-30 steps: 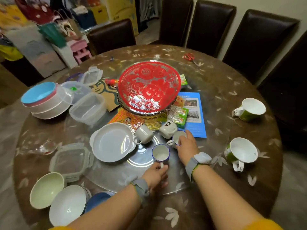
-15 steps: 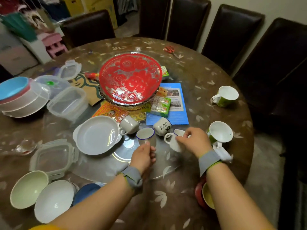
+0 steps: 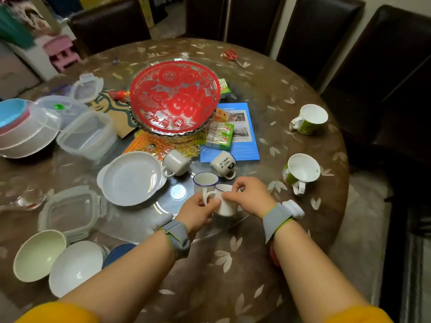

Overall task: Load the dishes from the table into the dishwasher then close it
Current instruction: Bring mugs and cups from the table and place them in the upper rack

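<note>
Two hands on one white mug (image 3: 225, 202) | left hand (image 3: 198, 212) grips its handle, right hand (image 3: 248, 195) pinches its rim, near table (image 3: 233, 264) edge | blue-rimmed cup (image 3: 205, 180) just beyond | mug with black writing (image 3: 222, 164), unreadable, farther.

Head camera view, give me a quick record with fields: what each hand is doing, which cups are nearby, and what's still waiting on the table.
left hand: grips the handle of the white mug
right hand: pinches the same mug at its rim
blue-rimmed cup: just behind the held mug, upright
green mugs: two, to the right, one farther back
white plate: left of the cups
bowls: near left table edge
dishwasher: not in view
</note>
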### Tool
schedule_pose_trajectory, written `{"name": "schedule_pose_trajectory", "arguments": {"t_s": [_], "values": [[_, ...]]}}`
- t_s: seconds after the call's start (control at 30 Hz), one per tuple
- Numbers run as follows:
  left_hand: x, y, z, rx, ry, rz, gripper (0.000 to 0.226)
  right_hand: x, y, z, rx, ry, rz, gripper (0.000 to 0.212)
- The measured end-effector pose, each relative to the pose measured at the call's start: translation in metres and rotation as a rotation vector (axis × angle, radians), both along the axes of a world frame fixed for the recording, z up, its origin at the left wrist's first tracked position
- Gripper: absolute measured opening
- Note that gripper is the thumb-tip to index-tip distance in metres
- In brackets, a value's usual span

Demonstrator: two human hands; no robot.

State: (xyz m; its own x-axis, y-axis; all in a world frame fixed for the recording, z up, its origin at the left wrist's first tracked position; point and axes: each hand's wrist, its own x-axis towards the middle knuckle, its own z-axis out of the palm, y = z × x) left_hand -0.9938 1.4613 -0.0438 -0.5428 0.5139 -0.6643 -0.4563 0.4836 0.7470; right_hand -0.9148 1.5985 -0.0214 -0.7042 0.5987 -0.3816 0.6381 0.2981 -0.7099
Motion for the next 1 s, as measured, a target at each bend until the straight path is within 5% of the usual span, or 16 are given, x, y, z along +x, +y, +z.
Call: {"name": "schedule_pose_trajectory", "arguments": {"t_s": [0.2,0.3,0.4,0.6,0.77,0.9,1.0], "values": [[-0.016,-0.017,0.009,0.152,-0.568,0.351,0.005,-0.019,0.015,-0.004,-0.155,0.155,-0.062,0.033],[-0.022,-0.023,0.022,0.257,-0.765,0.554,0.013,-0.043,0.037,-0.019,0.154,0.069,-0.079,0.033],[-0.030,-0.037,0.036,0.309,-0.815,0.588,0.016,-0.078,0.046,-0.034,0.280,-0.091,-0.034,0.058],[-0.042,-0.058,0.047,0.343,-0.860,0.605,0.009,-0.110,0.037,-0.052,0.070,-0.264,-0.120,0.075],[-0.049,-0.066,0.047,0.368,-0.854,0.665,0.016,-0.113,0.030,-0.066,0.314,-0.348,0.073,0.090],[-0.049,-0.068,0.045,0.337,-0.866,0.599,0.021,-0.112,0.034,-0.062,0.615,-0.395,0.257,0.070],[-0.051,-0.064,0.039,0.371,-0.905,0.642,0.017,-0.110,0.037,-0.048,0.326,-0.201,0.035,0.063]]}}
